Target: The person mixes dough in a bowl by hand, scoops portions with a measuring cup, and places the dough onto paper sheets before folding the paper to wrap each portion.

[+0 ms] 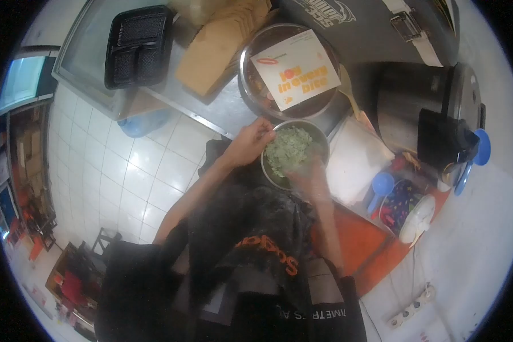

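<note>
The metal bowl [324,149] is taking centre stage, at the near edge of the bench [211,111] and just ahead of the person's front, its round mouth facing up and offering no long axis. So it is all turning on the leafy greens [288,146] inside: they are lying to the right of the left hand [248,143] and straight ahead of the right hand [306,178].

The left hand is working the far-left rim, its grip pinching the bowl's edge between thumb and bent fingers, the forearm slanting forward and inward from the body. The right hand is the nearer one to the leaves: it is dipping in over the near-right side, forearm running almost straight forward, fingers pointing into the heap. It is showing blurred, though, so whether that grip is clutching leaves or hanging loose, there is no telling.

Just beyond, a wide round pan [243,71] is standing with a printed card [296,68] lying across its top; a white sheet [353,157] is stretching out to the bowl's right.
</note>
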Action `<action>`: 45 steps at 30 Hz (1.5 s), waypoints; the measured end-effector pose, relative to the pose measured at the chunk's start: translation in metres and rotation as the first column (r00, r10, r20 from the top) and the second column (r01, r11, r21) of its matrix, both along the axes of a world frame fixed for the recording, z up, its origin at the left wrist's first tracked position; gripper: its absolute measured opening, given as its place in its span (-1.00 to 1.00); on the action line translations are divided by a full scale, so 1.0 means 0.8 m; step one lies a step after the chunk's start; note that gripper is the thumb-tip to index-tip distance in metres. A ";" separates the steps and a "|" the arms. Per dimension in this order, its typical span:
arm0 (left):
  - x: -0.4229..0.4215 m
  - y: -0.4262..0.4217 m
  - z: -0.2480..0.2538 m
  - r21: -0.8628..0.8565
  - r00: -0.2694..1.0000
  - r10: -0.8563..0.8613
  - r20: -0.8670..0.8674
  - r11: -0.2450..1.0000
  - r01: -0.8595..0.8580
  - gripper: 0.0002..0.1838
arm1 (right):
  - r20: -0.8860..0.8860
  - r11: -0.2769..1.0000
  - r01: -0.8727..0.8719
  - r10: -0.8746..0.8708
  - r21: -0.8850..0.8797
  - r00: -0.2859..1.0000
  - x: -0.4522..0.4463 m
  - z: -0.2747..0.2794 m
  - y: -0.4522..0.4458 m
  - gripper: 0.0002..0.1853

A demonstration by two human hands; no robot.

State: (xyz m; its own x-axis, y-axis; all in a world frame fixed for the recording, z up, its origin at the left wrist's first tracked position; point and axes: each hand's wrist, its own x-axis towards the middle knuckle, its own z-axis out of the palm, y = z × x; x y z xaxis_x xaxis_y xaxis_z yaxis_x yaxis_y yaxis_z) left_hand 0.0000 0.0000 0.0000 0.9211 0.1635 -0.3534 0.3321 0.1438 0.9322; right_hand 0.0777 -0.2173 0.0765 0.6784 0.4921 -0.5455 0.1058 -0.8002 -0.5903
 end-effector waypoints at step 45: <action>0.003 0.003 0.009 -0.158 0.997 0.003 -0.078 0.987 -0.016 -0.87 | 0.284 0.946 -0.311 0.323 -0.088 0.903 0.000 0.061 0.012 -0.37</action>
State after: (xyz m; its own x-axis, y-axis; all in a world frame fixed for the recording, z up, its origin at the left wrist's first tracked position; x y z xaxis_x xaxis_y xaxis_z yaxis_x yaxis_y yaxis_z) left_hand 0.0021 0.0027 0.0074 0.8886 0.1084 -0.4456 0.4002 0.2913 0.8689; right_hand 0.0778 -0.2078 0.1256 0.6212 0.6900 -0.3715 0.5200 -0.7176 -0.4634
